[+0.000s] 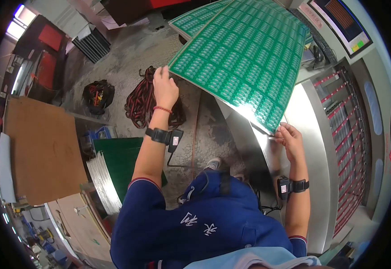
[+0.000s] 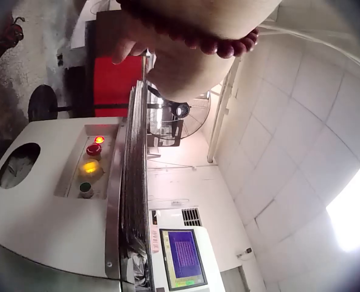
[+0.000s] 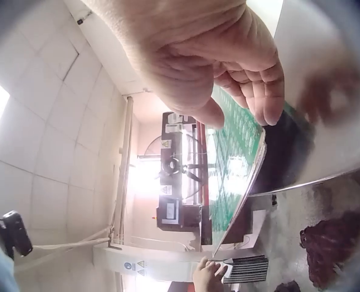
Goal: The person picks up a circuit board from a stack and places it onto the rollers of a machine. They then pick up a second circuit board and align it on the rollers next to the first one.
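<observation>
A large green circuit board panel, printed with rows of small repeated patterns, spans between both hands. My left hand pinches its near left corner, fingers on top at the edge. At the near right corner, my right hand grips the panel between thumb and fingers. The right wrist view shows the green panel edge-on past the right hand, the thumb on one side and the fingers on the other. Another green panel shows at the far left, beside the held one.
A steel-topped machine stands at the right, beside a rack with red bars. A screen is at the upper right. Coiled dark red hoses and a tool bag lie on the floor. Stacked panels sit at lower left.
</observation>
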Demonstrator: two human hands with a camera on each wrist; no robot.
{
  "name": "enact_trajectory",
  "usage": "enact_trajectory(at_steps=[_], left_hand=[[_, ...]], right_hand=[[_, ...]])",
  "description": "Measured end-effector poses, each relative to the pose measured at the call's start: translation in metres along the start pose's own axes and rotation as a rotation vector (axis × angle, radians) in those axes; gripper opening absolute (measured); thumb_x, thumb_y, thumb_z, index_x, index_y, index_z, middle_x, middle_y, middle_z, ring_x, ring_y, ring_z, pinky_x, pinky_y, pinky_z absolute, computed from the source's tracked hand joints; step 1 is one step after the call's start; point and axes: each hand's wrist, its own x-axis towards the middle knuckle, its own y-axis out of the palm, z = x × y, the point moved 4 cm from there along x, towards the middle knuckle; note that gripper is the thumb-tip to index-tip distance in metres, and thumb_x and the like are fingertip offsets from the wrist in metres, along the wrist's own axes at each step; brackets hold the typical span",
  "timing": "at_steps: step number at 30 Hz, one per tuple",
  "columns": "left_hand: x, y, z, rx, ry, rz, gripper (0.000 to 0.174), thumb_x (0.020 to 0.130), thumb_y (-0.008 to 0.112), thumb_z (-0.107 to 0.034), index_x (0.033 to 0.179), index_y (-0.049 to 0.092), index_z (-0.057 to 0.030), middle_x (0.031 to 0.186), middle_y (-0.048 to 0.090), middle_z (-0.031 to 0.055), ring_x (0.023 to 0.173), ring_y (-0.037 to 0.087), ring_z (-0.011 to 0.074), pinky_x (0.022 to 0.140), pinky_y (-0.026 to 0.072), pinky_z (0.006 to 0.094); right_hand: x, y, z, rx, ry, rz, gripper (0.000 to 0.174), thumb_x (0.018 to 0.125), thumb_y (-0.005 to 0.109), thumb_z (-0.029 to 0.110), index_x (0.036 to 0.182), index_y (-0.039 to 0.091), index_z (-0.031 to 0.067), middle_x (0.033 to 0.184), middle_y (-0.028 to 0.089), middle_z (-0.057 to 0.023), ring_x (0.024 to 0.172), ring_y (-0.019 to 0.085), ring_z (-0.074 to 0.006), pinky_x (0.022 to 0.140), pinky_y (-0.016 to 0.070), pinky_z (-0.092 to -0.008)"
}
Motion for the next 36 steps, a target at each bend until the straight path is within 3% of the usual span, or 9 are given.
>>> enact_trajectory(at_steps=[4,14,22,24,26,28,30,33,36], left_hand=[[-0.006,0.0,-0.017,0.066,-0.068,0.146,0.046,0.079,0.052,-0.003,0.125,0.049,-0.0042,0.132,0.041,0.0191,0.114,0.047,0.0347,0.092,0.043,0.0418],[-0.006,0.0,-0.006,0.097,-0.021,-0.043,0.039,0.082,0.047,-0.001,0.121,0.05,-0.0029,0.131,0.043,0.017,0.11,0.05,0.0354,0.089,0.0439,0.0417],[-0.019,-0.013,-0.014,0.125,0.05,0.095,0.042,0.079,0.05,-0.001,0.121,0.05,-0.0025,0.132,0.043,0.0164,0.11,0.049,0.0349,0.086,0.0468,0.0414],[-0.018,-0.021,-0.011,0.062,0.021,0.091,0.03,0.084,0.052,-0.005,0.114,0.054,-0.0034,0.125,0.049,0.0186,0.112,0.05,0.0342,0.09,0.0437,0.0414],[-0.012,-0.027,0.008,-0.107,0.063,0.043,0.028,0.083,0.056,-0.011,0.11,0.058,-0.003,0.121,0.052,0.017,0.099,0.056,0.031,0.083,0.0475,0.0379],[0.014,-0.033,0.032,-0.298,-0.184,0.037,0.027,0.084,0.06,-0.015,0.107,0.059,-0.0013,0.104,0.06,0.0138,0.076,0.063,0.0225,0.074,0.0507,0.032],[0.04,-0.012,0.069,-0.647,-0.492,0.084,0.028,0.084,0.062,-0.017,0.107,0.059,0.0008,0.094,0.063,0.0105,0.069,0.062,0.0172,0.065,0.0534,0.0293],[0.063,0.003,0.08,-1.003,-0.679,0.314,0.024,0.087,0.059,-0.015,0.104,0.06,0.0019,0.088,0.063,0.0075,0.07,0.062,0.0141,0.058,0.0536,0.0244],[0.07,0.018,0.078,-1.145,-0.641,0.508,0.027,0.085,0.063,-0.017,0.102,0.06,0.0034,0.085,0.064,0.0082,0.066,0.061,0.0145,0.058,0.0545,0.0272]], right_hand=[[0.0,-0.001,0.0,0.068,0.04,-0.018,0.035,0.087,0.061,0.017,0.113,0.053,-0.0064,0.086,0.06,-0.0054,0.071,0.058,-0.0109,0.06,0.0478,-0.0228],[0.016,-0.008,-0.028,0.115,0.072,-0.002,0.013,0.085,0.064,0.016,0.088,0.059,0.0045,0.069,0.058,0.0008,0.057,0.054,-0.0068,0.052,0.0445,-0.02],[0.006,-0.017,-0.026,0.256,0.067,-0.034,0.013,0.088,0.059,0.018,0.092,0.058,0.0054,0.072,0.058,0.0004,0.06,0.054,-0.0072,0.052,0.0453,-0.0217],[0.004,-0.014,-0.019,0.304,0.082,-0.057,0.014,0.088,0.059,0.018,0.093,0.057,0.0056,0.072,0.057,0.0003,0.061,0.055,-0.0075,0.052,0.0455,-0.0222],[-0.001,-0.011,-0.011,0.344,0.097,-0.106,0.014,0.088,0.059,0.019,0.093,0.057,0.0061,0.071,0.057,0.0001,0.062,0.055,-0.0081,0.05,0.0455,-0.0221],[0.0,-0.015,-0.015,0.358,0.124,-0.125,0.014,0.088,0.061,0.019,0.091,0.056,0.0065,0.07,0.057,-0.0001,0.06,0.055,-0.0086,0.049,0.0455,-0.0211],[0.0,-0.02,-0.017,0.341,0.113,-0.14,0.012,0.087,0.061,0.016,0.092,0.057,0.006,0.07,0.057,0.0002,0.057,0.055,-0.0084,0.047,0.0457,-0.0204],[0.004,-0.018,-0.017,0.277,0.115,-0.081,0.011,0.087,0.061,0.014,0.092,0.058,0.005,0.071,0.058,0.001,0.055,0.054,-0.0076,0.048,0.0462,-0.0196],[0.001,-0.014,-0.014,0.291,0.111,-0.117,0.011,0.087,0.062,0.013,0.094,0.059,0.004,0.071,0.058,0.0016,0.055,0.054,-0.0064,0.048,0.046,-0.0194]])
